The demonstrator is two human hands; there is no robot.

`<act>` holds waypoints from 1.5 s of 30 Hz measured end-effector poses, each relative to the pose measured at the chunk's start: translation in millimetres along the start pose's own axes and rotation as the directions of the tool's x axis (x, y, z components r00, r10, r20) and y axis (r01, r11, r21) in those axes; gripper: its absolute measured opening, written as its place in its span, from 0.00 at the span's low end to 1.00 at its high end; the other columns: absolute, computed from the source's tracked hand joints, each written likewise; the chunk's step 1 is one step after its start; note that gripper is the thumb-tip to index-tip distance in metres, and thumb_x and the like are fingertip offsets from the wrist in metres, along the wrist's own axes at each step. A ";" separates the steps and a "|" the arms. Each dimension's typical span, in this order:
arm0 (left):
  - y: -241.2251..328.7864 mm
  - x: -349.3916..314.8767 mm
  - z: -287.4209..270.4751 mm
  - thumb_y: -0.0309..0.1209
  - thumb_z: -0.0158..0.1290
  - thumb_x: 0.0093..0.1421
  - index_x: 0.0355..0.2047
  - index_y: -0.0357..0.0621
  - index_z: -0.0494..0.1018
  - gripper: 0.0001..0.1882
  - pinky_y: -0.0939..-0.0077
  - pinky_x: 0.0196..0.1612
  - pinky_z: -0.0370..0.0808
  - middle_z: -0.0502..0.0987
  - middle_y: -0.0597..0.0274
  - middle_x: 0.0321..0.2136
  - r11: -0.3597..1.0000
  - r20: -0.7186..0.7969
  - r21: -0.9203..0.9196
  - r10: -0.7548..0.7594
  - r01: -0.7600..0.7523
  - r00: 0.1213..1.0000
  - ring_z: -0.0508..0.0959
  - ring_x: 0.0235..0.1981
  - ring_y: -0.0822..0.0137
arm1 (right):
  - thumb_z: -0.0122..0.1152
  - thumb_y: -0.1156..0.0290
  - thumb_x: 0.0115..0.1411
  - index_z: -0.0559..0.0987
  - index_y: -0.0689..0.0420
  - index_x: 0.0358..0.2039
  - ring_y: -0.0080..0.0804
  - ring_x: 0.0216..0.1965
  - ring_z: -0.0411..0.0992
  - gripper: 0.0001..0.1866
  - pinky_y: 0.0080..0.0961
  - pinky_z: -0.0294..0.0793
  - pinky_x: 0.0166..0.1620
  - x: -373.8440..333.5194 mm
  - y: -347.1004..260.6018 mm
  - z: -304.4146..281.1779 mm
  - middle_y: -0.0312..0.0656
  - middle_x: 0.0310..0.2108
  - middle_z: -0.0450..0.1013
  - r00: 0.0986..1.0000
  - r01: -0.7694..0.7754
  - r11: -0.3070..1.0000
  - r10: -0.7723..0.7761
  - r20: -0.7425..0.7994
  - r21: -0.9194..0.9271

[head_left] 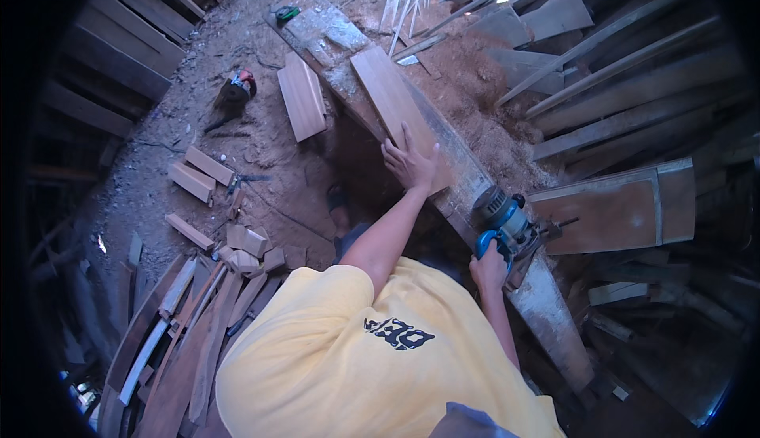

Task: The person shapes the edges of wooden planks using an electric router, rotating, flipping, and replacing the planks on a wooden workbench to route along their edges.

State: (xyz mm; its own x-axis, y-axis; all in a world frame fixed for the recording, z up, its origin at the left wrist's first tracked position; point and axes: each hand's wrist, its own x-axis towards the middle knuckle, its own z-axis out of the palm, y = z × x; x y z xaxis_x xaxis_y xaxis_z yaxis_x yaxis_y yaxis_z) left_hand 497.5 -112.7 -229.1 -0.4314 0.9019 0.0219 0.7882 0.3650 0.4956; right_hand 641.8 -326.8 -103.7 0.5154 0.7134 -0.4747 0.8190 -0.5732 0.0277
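Note:
My left hand (409,159) lies on the near end of a smooth, light brown board (388,81), fingers spread. The board rests lengthwise on a long, dusty workbench plank (467,161). My right hand (491,268) is closed around the blue handle of a router (507,215), nearer to me on the same plank. The router is tipped on its side, its bit pointing right. My fingers partly hide the handle.
Left of the bench stand light wooden blocks (301,97). A green tape measure (286,13) sits at its far end. Another power tool (237,91) is on the dusty ground. Offcuts (249,244) lie at left, stacked planks (633,97) at right, beside a wide panel (609,208).

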 end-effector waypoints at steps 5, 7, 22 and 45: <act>15.8 27.9 11.9 0.64 0.63 0.53 0.79 0.65 0.53 0.57 0.47 0.78 0.46 0.46 0.21 0.72 0.998 0.079 -0.066 0.001 0.004 0.997 0.45 0.76 0.30 | 0.68 0.66 0.57 0.72 0.60 0.55 0.67 0.45 0.81 0.27 0.57 0.80 0.51 -6.0 -10.1 3.9 0.64 0.42 0.81 0.996 -0.085 0.996 0.085 0.002 0.015; 26.6 42.1 16.0 0.64 0.63 0.53 0.78 0.66 0.53 0.56 0.49 0.79 0.43 0.44 0.20 0.73 0.995 0.111 -0.089 -0.026 0.036 0.993 0.43 0.77 0.30 | 0.68 0.69 0.53 0.73 0.59 0.49 0.61 0.43 0.82 0.24 0.54 0.81 0.50 -6.8 -16.7 5.1 0.60 0.40 0.82 0.993 -0.112 0.992 0.110 -0.040 -0.054; -19.3 98.7 70.1 0.59 0.53 0.64 0.78 0.46 0.50 0.51 0.34 0.78 0.40 0.58 0.39 0.72 0.986 -0.072 -0.086 0.138 -0.144 0.988 0.51 0.78 0.44 | 0.65 0.68 0.56 0.76 0.54 0.52 0.61 0.43 0.82 0.22 0.57 0.81 0.49 33.8 -41.3 1.3 0.58 0.39 0.83 0.988 -0.156 0.982 0.155 -0.017 -0.104; -5.6 0.5 130.4 0.74 0.50 0.60 0.79 0.55 0.48 0.57 0.49 0.80 0.43 0.57 0.48 0.76 0.921 0.009 0.034 0.388 -0.389 0.921 0.54 0.78 0.49 | 0.75 0.68 0.59 0.78 0.64 0.55 0.23 0.40 0.75 0.25 0.24 0.75 0.47 174.6 220.9 -95.8 0.38 0.42 0.80 0.853 0.381 0.459 -0.509 -0.113 0.803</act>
State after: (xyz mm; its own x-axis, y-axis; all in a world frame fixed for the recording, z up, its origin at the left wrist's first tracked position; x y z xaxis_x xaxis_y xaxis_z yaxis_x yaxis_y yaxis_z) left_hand 550.1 -84.2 -345.1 -0.0876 0.9748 0.2053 0.9083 -0.0065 0.4184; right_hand 936.9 -290.2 -96.1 0.0514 0.9463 -0.3193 0.3696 -0.3150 -0.8742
